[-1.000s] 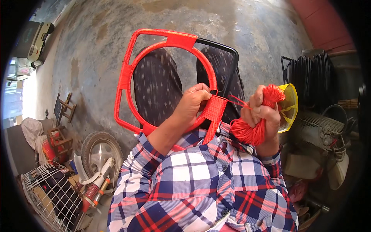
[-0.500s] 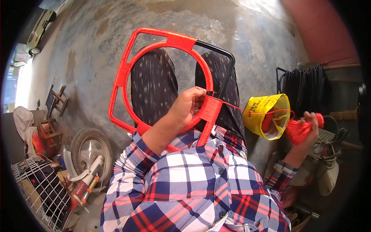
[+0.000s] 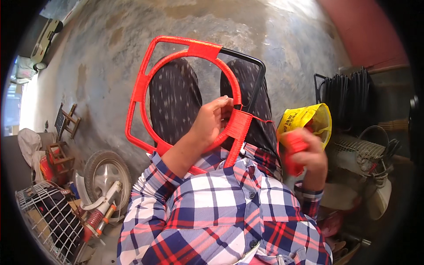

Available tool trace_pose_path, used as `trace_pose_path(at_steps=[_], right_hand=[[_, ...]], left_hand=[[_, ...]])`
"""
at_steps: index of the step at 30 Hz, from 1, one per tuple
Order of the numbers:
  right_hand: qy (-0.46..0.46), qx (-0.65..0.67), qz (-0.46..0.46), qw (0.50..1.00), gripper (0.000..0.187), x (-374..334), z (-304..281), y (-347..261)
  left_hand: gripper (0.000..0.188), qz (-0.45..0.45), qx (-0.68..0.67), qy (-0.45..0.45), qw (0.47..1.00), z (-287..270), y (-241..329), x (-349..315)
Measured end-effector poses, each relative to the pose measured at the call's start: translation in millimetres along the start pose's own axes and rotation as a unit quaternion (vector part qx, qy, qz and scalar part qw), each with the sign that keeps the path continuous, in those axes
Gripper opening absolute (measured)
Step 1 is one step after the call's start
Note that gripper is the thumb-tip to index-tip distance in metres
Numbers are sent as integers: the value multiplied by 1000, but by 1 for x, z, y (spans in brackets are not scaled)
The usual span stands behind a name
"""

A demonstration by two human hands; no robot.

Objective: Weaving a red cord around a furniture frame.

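Note:
Across my lap rests a square metal frame with a ring inside it [image 3: 140, 88], mostly wrapped in red cord. Its upper right corner shows bare black tube [image 3: 260, 75]. My left hand [image 3: 212, 121] is closed on the ring's right side, beside a wide wrapped joint [image 3: 239, 123]; the fingertips are partly hidden behind the ring. A bundle of red cord [image 3: 293, 148] is in my right hand [image 3: 312, 155], blurred by motion, to the right of my thigh. A short stretch of loose cord [image 3: 264, 120] leaves the wrapped joint toward the right.
A yellow bag [image 3: 327, 120] stands open just behind my right hand, with red material inside. Black frames [image 3: 340, 90] are stacked at the right, near a wire basket [image 3: 360, 148]. At the left are a wheel [image 3: 90, 170], a wire crate [image 3: 37, 201] and small wooden stools [image 3: 68, 121].
My right hand has swung left and inward with the cord bundle, from beyond the yellow bag to in front of it. The taut cord has slackened. My left hand keeps its place on the ring.

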State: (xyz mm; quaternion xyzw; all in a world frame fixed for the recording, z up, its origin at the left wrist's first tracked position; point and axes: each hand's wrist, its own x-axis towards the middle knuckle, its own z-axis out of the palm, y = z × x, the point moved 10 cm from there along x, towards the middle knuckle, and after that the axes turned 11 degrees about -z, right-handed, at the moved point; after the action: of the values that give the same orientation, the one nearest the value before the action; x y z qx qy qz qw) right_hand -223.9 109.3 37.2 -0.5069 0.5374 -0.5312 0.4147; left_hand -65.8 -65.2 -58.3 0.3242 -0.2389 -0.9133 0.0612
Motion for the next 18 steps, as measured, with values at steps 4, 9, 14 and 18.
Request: trace_pose_path(at_steps=[4,9,14,18], right_hand=[[-212,-333,25,918,59,39,82,11],[-87,-343,72,932,91,69,65,5],[28,-187,-30,981,94,84,53,29],[102,135,-34,985,92,84,41,29]], left_hand=[[42,39,-9,-56,998,14,10,-10],[45,41,-60,-97,993,28,11,-14],[43,5,-32,-56,998,30,5,-13],[32,-47,-78,-89,992,28,-7,-11]])
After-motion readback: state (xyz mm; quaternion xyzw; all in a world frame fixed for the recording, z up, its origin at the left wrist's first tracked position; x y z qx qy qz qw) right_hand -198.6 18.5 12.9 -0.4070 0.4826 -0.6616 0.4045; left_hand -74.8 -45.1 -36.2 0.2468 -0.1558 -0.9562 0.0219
